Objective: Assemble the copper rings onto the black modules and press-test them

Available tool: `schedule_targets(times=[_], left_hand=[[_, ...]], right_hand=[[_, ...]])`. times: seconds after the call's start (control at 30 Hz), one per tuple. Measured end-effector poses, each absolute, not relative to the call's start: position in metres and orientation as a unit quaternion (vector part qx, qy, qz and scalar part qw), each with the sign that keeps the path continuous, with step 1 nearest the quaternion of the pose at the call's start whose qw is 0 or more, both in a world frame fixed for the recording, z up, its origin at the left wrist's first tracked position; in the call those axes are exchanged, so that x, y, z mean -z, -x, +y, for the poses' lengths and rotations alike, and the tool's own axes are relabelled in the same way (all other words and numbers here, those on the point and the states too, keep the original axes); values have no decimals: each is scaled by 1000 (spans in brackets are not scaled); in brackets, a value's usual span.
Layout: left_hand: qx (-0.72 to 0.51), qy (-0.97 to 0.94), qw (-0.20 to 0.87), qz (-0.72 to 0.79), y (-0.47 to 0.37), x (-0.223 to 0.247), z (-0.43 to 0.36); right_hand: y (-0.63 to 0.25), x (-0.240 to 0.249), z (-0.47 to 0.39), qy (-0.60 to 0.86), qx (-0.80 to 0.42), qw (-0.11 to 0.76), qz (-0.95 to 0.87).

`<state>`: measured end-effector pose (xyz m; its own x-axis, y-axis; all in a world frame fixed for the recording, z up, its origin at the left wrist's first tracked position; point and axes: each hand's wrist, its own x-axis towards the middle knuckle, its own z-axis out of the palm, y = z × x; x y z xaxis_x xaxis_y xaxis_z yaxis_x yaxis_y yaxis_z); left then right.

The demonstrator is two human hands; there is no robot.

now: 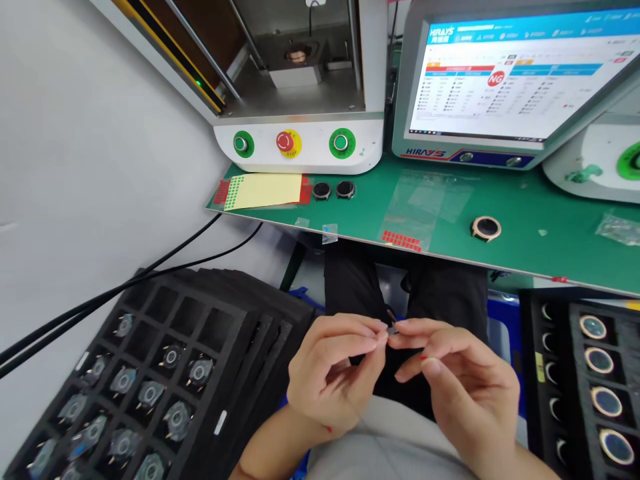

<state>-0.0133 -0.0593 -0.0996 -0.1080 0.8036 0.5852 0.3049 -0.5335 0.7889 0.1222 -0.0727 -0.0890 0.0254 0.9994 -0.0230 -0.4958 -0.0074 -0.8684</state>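
Observation:
Over my lap, my left hand (339, 370) is closed, its thumb and fingertips pinching a small dark grey piece (393, 330). The piece is mostly hidden by the fingers, so its kind cannot be made out. My right hand (465, 390) meets it from the other side, with a fingertip touching the same piece. Between the right thumb and another finger shows a tiny red tab (424, 358). On the green bench (280, 213) ahead lie two dark watch cases (322, 191) and a gold-rimmed watch case (486, 229).
Black foam trays (220, 393) with watch parts are stacked at left; another tray (575, 387) holds gold-rimmed watches at right. Behind stand a press machine (300, 143) and a monitor (475, 87) showing NG. Cables (150, 270) cross at left. Sticker sheets (265, 190) lie on the bench.

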Motion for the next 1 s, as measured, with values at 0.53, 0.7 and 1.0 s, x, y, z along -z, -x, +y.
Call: schedule_targets(times=[0.53, 0.7, 1.0], left_hand=[[-608, -629, 210, 435, 16, 98, -67], [-632, -570, 252, 460, 6, 95, -63], [-597, -421, 539, 418, 16, 104, -56]], right_hand=[[-121, 81, -70, 376, -534, 623, -431], [-123, 86, -71, 364, -546, 622, -427], [-125, 107, -66, 396, -573, 602, -389]])
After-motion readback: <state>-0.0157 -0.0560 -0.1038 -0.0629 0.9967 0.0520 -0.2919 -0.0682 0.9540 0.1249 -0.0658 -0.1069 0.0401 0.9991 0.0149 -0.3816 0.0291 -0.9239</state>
